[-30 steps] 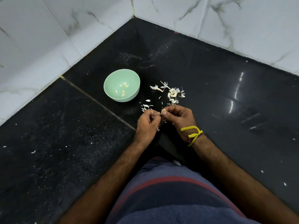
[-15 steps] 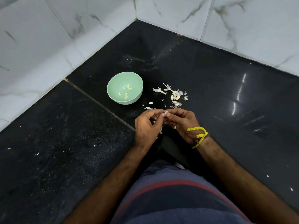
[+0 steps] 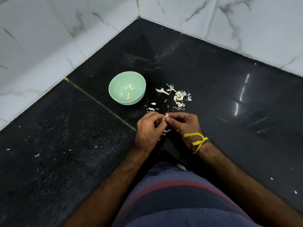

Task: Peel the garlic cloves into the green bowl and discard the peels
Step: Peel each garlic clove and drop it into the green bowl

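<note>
pale garlic clove (image 3: pixel 166 115) partly skinned, pinched between left hand (image 3: pixel 148 130) and right hand (image 3: pixel 183 124) fingers

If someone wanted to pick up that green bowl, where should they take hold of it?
Take the green bowl by its rim, on the near-right side that faces the right hand. It stands upright and open, with a thin, bare rim all round, so a thumb inside and fingers outside would probably pinch it well. Stay above the peeled cloves at the bottom.
</note>
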The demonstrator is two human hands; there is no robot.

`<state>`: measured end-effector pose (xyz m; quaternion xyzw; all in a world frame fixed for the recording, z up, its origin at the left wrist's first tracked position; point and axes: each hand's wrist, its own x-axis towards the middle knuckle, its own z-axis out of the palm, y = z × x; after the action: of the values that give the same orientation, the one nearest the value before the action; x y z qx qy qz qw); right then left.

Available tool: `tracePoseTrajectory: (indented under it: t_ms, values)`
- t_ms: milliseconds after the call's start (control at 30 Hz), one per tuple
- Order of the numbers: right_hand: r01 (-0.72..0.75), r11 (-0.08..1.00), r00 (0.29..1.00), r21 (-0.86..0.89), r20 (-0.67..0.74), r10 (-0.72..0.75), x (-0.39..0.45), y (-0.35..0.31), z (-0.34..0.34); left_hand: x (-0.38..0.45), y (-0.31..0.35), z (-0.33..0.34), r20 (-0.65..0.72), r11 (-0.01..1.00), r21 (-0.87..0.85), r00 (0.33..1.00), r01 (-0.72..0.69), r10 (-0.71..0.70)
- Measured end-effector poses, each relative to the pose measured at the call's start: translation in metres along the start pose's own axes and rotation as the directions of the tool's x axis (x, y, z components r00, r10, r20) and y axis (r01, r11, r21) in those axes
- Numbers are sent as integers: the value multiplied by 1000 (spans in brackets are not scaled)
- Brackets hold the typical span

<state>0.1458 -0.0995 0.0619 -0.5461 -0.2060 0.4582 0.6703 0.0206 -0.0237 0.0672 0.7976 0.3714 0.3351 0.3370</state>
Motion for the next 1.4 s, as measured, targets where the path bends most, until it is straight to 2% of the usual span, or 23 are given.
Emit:
tracePoseTrajectory:
  t_ms: [200, 400, 833, 1067, 1167, 1267, 1400]
  values:
    - [52, 978, 999, -203, -2, -53, 2, 3, -2, -4, -5, 6, 31, 997, 64, 998, -52, 50]
    - [77, 958, 997, -277, -1, -81, 5, 7, -5, -1, -4, 8, 8, 996, 73, 998, -59, 58]
    - [-4, 996, 997, -90, 74, 11, 9, 9, -14, 0, -9, 3, 125, 982, -112, 983, 149, -135]
    - [-186, 978, 977, 90, 127, 174, 11, 5, -15, 0, -16, -2, 180, 961, -196, 970, 196, -161]
    - [-231, 970, 966, 80, 137, 219, 11, 3, -16, -2, -19, -1, 188, 956, -215, 969, 201, -162]
    - [-198, 979, 973, 40, 130, 191, 9, 1, -13, -5, -18, 1, 140, 963, -201, 978, 181, -155]
    - [-82, 996, 992, -45, 95, 86, 7, 3, -5, -9, -12, 3, 48, 964, -185, 981, 194, -188]
